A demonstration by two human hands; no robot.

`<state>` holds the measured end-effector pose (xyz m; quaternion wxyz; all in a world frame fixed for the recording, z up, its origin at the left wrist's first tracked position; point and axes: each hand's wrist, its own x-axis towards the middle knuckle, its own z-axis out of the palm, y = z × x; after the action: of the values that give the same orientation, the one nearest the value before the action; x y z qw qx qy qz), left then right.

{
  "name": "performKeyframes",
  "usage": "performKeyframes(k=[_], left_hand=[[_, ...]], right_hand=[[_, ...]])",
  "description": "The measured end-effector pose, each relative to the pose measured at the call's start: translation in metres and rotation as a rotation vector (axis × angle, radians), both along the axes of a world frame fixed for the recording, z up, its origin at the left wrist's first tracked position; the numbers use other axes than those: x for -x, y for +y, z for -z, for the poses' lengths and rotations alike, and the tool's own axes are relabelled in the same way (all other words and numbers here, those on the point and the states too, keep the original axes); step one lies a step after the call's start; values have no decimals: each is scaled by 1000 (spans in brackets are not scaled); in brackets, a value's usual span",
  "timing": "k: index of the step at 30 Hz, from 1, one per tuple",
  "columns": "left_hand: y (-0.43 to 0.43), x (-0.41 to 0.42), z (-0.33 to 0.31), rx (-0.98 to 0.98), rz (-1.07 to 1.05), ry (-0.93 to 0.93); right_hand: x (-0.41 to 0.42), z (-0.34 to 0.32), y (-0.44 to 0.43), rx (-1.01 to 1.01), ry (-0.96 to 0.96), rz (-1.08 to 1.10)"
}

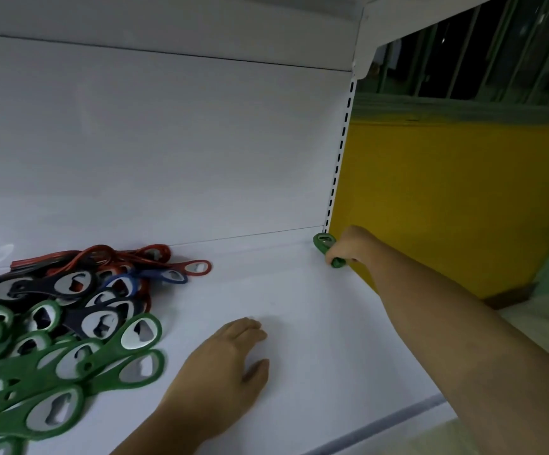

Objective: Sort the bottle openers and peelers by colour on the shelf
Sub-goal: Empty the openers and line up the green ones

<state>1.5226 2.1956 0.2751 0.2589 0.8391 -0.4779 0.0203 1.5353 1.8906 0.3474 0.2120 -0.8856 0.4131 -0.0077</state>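
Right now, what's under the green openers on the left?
White shelf shows round the green openers; black openers seem to run beneath the far ones. Deeper layers are covered.

The white shelf [299, 307] and its white back panel [168, 142] are being lit softly, while at the right, past the slotted upright [342, 142], a yellow wall [447, 192] is being topped by a dark barred window [463, 50].

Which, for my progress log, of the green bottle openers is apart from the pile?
The green bottle opener gripped by the right hand at the back right corner of the shelf; the other green ones lie in the mixed heap on the left.
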Motion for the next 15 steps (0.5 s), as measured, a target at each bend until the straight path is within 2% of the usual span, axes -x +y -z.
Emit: performKeyframes(k=[12, 15], left_hand=[[-1, -1, 1, 1, 5, 39], [-1, -2, 2, -9, 2, 42]], right_hand=[[-28, 2, -4, 86, 87, -39], [-26, 2, -3, 66, 55, -50]])
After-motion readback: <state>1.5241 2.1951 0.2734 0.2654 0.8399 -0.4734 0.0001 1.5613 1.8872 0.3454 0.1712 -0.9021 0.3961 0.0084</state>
